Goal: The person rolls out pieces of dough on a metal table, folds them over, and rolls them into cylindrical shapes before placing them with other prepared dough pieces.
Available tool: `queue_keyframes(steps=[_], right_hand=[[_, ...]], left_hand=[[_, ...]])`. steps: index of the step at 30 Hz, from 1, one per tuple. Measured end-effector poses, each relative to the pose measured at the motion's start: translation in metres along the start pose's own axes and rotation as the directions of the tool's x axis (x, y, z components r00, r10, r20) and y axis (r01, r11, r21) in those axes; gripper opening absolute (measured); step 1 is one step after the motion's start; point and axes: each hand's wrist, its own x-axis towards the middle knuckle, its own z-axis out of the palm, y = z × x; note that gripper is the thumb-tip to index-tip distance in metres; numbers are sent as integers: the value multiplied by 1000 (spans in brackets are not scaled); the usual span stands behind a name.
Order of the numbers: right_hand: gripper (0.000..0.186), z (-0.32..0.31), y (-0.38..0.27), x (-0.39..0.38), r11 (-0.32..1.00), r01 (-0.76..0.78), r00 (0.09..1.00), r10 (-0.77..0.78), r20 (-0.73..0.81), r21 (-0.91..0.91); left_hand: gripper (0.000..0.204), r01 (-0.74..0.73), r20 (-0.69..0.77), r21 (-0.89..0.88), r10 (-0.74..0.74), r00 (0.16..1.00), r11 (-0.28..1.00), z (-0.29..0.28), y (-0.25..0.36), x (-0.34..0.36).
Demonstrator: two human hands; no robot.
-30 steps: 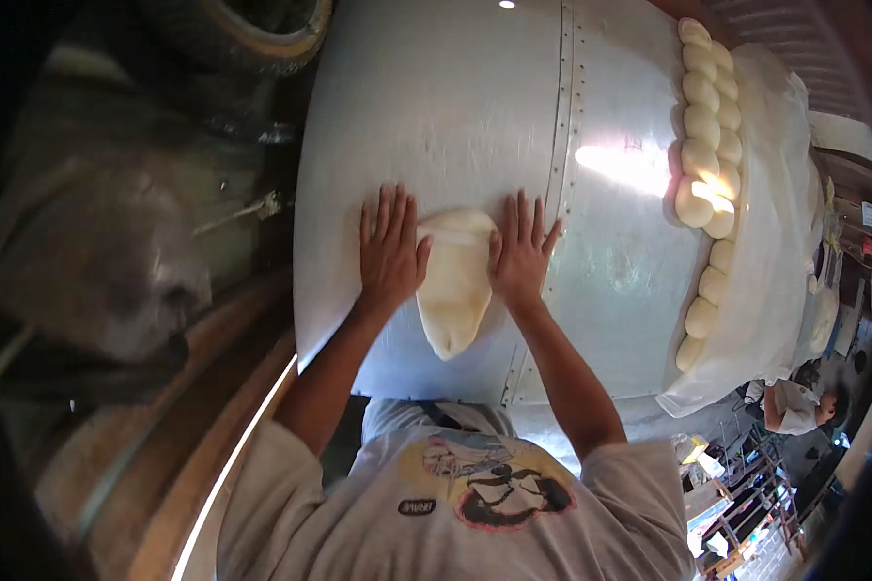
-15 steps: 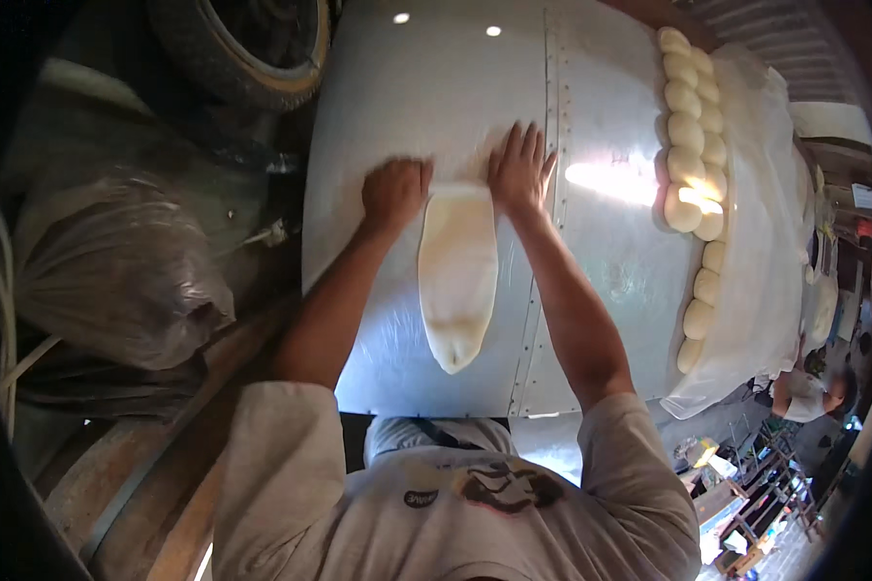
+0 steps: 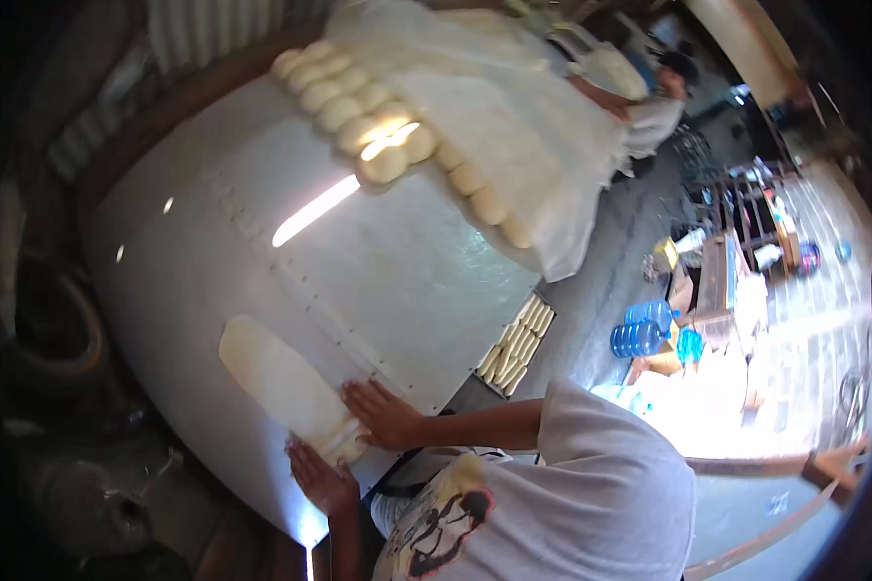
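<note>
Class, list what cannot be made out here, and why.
Head view throughout:
What lies beneath the plastic sheet: the cloudy sheet hides it.
Whether the left hand touches the flattened dough: motion blur.
Rest of the left forearm: cut off by the lower edge.
What the co-worker is doing: too small and blurred.

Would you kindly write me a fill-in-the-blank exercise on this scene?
1. Between left hand and right hand, the ____ hand is nearer the dough balls.
2. Seen from the person, both hands are at the flat dough's ____ (near or far) end.
3. The big jugs are coloured ____.

Missing words: right; near; blue.
</note>
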Motion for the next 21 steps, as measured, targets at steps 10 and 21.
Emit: queue_keyframes(steps=[10, 21], right_hand=[[74, 63, -6, -39, 996, 85, 910, -61, -411, 40], [35, -34, 120, 4, 847, -518, 749, 382, -542, -119]], left_hand=[[72, -59, -301, 99, 86, 950, 993, 54, -11, -35], [47, 26, -675, -192, -151, 722, 981, 15, -32, -4]])
